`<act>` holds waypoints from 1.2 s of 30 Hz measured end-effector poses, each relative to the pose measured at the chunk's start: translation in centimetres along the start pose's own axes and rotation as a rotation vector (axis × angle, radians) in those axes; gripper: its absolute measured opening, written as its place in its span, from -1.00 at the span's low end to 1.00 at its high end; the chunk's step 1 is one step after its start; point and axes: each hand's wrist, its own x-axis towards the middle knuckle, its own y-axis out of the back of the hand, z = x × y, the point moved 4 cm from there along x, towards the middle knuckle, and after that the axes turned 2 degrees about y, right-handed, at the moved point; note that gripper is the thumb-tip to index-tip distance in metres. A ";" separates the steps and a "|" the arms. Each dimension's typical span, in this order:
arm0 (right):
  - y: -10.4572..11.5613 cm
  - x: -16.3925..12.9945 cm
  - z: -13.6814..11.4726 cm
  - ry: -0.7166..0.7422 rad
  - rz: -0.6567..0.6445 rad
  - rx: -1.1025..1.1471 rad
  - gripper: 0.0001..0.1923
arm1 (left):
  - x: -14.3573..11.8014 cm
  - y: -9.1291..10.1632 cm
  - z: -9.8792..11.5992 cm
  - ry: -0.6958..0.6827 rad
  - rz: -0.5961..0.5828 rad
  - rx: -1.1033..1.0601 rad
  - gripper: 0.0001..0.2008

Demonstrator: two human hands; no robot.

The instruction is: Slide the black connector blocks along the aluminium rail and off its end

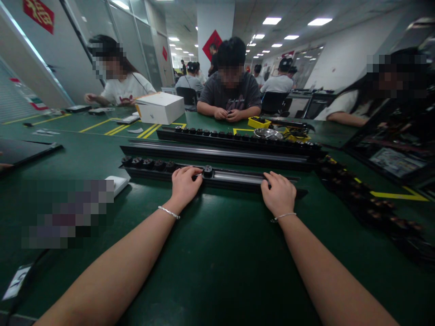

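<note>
Fingers of the left hand (183,183) curl over the near edge of the nearest black rail (238,177), the fingertips close together and touching a small black module (207,171) seated in its channel; whether they pinch it or merely rest on it cannot be told. At three o'clock from there, the right hand (278,194) lies palm-down on the same rail, fingers together and folded over its front lip, probably to keep the long piece from sliding on the green table (217,253). A thin bracelet circles each wrist.

At nine o'clock of the left hand, a row of similar modules (146,163) fills the rail's left end, while the stretch between the hands shows bare metal. Toward twelve o'clock lie two more rails, parallel: a bare one (217,152), then one lined with modules (234,136). Beyond it stand a yellow tray (258,122) and a metal bowl (268,133), and at eleven o'clock a white box (161,107). Other people sit across the table, their hands busy near their own edge.
</note>
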 end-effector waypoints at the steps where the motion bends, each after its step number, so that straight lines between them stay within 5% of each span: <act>1: 0.0 0.0 0.0 -0.001 -0.005 -0.001 -0.54 | 0.0 0.0 0.0 -0.011 0.000 -0.004 -0.78; 36: -0.1 0.1 0.2 0.016 -0.007 0.002 -0.54 | -0.3 -0.4 0.6 -0.102 -0.097 -0.011 -0.72</act>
